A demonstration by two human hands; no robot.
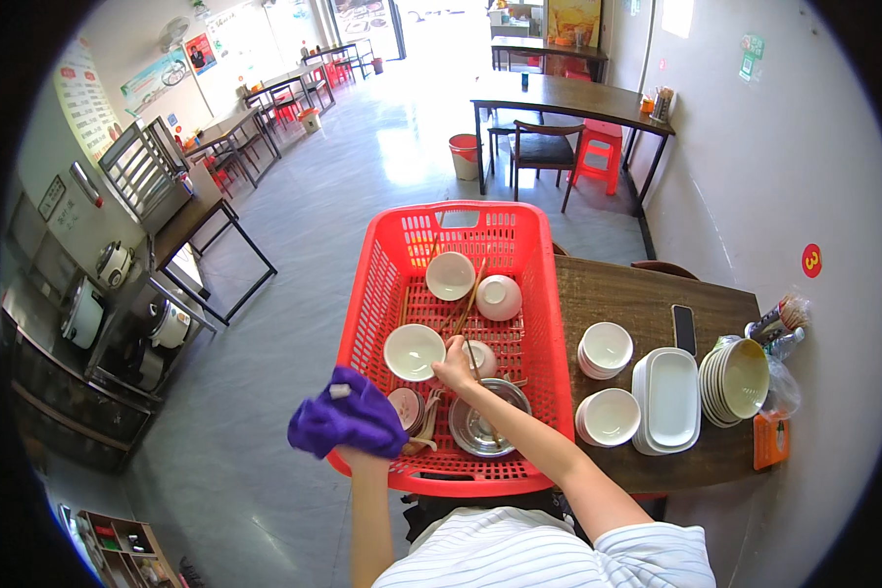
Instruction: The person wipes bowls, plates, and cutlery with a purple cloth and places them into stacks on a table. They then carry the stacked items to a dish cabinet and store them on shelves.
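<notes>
My right hand [453,365] grips the rim of a white bowl [413,351] inside a red plastic basket [547,309]. A purple cloth [348,413] covers most of my left hand [360,454], which holds it over the basket's near left corner. Around the held bowl lie another white bowl [450,275], an overturned white bowl [499,298] and several loose chopsticks [472,290]. My right wrist partly hides one more overturned bowl [479,358]. Closer to me are a steel basin [470,434], a stack of small dishes [406,408] and several spoons [428,419].
On the brown table [595,287] at right stand stacked white bowls [608,345], oblong plates [671,397] and larger bowls [746,378]. A phone [683,329] lies behind them. A chair [547,151] and waste bin [465,156] stand ahead; rice cookers [169,323] are at left.
</notes>
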